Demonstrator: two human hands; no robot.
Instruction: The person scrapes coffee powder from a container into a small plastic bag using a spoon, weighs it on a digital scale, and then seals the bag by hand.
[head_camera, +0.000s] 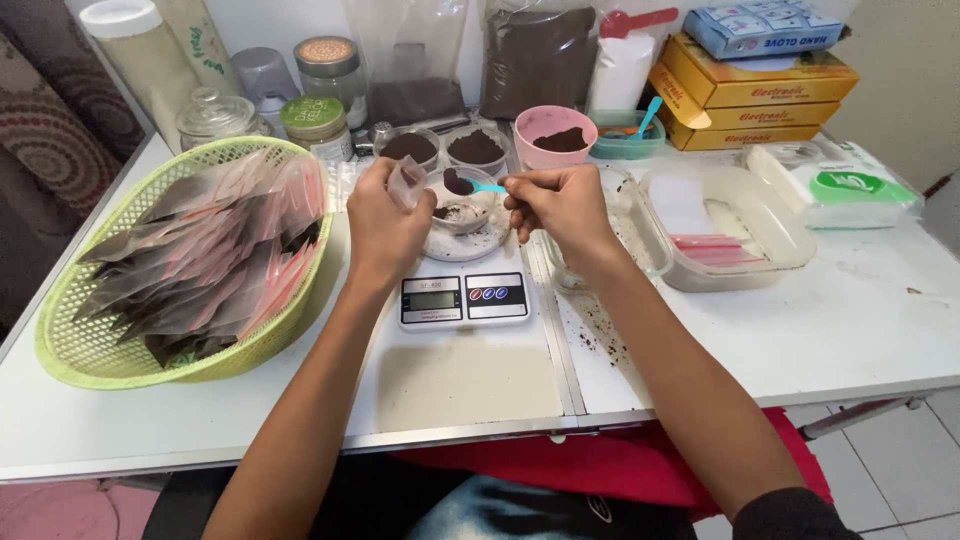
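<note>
My left hand (383, 222) pinches a small clear plastic pouch (405, 183) above the left side of a digital kitchen scale (465, 298). My right hand (560, 205) grips a small teal spoon (478, 186) heaped with dark brown powder, its tip held close to the pouch. Under the spoon a small clear bowl (460, 212) with powder residue sits on the scale's plate.
A green basket (70, 345) of filled pouches fills the left. A pink bowl (554, 136), two small dishes of powder (475, 149), jars and a big bag of powder stand behind. A clear tray (780, 235) with empty pouches, a tissue pack (845, 185) and stacked boxes lie right.
</note>
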